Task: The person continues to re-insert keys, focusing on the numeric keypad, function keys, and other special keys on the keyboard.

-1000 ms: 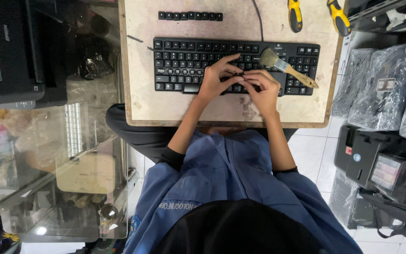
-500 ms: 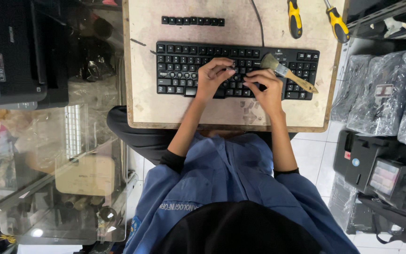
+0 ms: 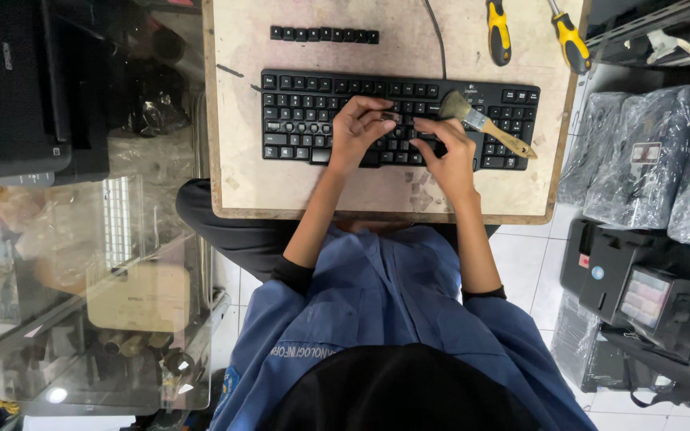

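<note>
my left hand [image 3: 358, 128] & right hand [image 3: 446, 152] pinch fingertips together over the black keyboard [image 3: 397, 120] mid-desk [image 3: 241, 160], gripping smth tiny, can't tell what; paintbrush [image 3: 485, 124] rests on keys, within reach.

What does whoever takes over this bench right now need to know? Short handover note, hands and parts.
Left hand: on the middle of the black keyboard, fingers curled onto the keys; what it pinches is too small to tell.
Right hand: fingertips meet the left's at the same spot.
Keyboard lies flat on the worn wooden board, cable running off the far edge.
Paintbrush rests across the keyboard's right side, unheld.
Row of loose black keycaps sits beyond the keyboard.
Two yellow-handled screwdrivers lie at the far right, untouched.
Done: some keycaps off. Left: cannot tell.
</note>
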